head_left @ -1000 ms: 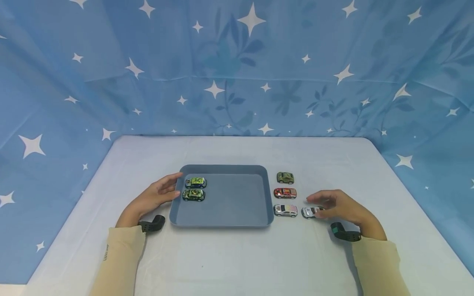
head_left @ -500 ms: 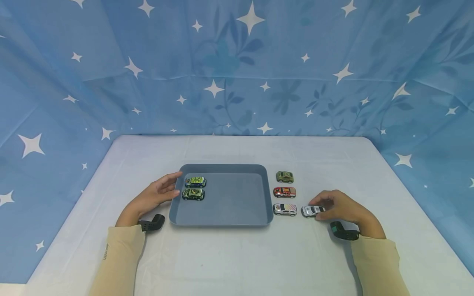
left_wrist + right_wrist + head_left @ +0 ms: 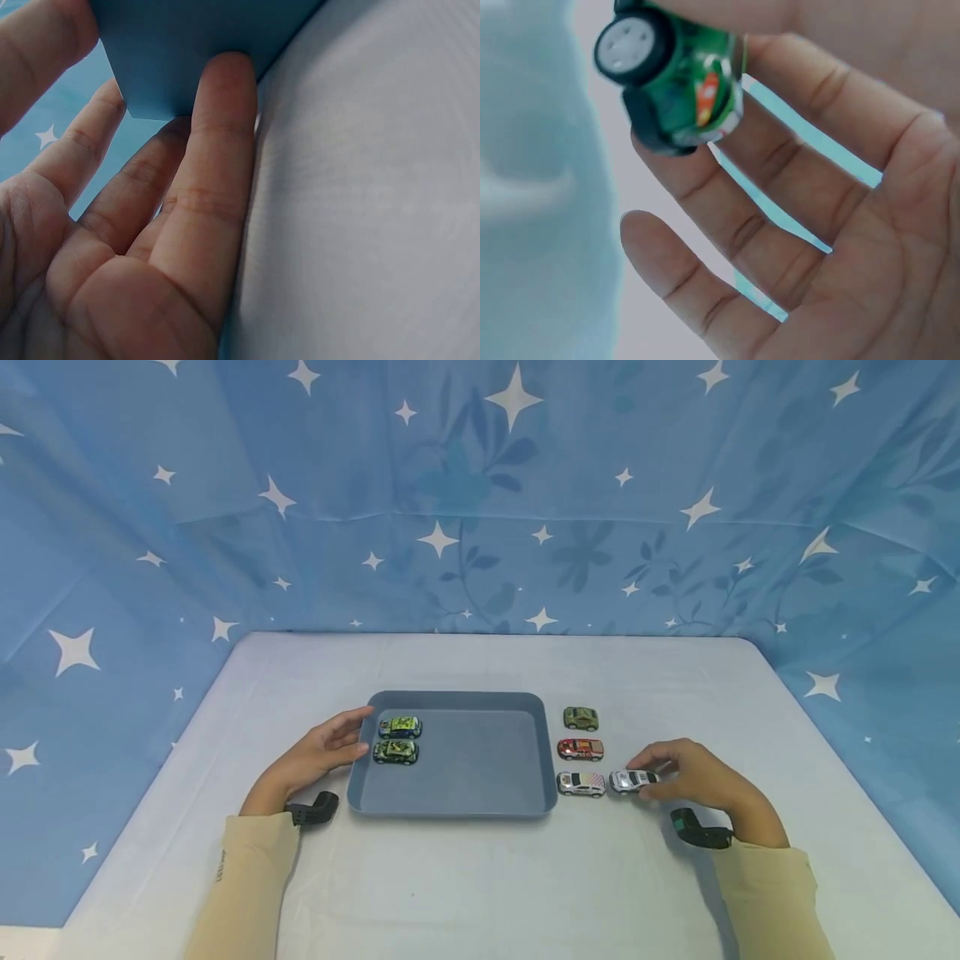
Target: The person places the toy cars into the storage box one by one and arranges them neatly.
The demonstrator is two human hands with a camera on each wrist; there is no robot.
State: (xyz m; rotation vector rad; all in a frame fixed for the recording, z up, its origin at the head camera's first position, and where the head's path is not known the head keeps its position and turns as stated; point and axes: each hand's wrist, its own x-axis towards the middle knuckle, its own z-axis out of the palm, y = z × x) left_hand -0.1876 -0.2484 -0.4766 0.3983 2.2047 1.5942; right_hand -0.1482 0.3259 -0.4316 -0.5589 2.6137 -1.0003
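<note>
1. Largest thing on my head feed: a blue cloth [image 3: 480, 493] with white stars, upright behind the table.
2. The table [image 3: 480, 877] has a white cover and carries everything below.
3. The tray [image 3: 480, 764], blue-grey and shallow, sits near the table's middle, between the two hands.
4. I have the left hand [image 3: 318, 756] at the tray's left side, fingers stretched and spread. It touches without clasping: my left wrist feed shows a fingertip pad flat against the tray's outer wall.
5. The right hand [image 3: 693, 777] is right of the tray, its grip narrowed to a pinch. Thumb and fingers hold the silver car [image 3: 625, 780] by its right end; my right wrist feed shows the other fingers reaching out loosely. There the held car's body looks green, with a dark wheel [image 3: 632, 45], so I can't match its colour across feeds. Whether it is off the table I can't tell.
6. Just left of the silver car is the white car [image 3: 581, 784], close by the tray's right wall; the red car [image 3: 581, 749] and the olive car [image 3: 581, 718] line up beyond it.
7. Inside the tray, near its left wall, the yellow car [image 3: 400, 727] sits just behind the dark green car [image 3: 396, 752].
</note>
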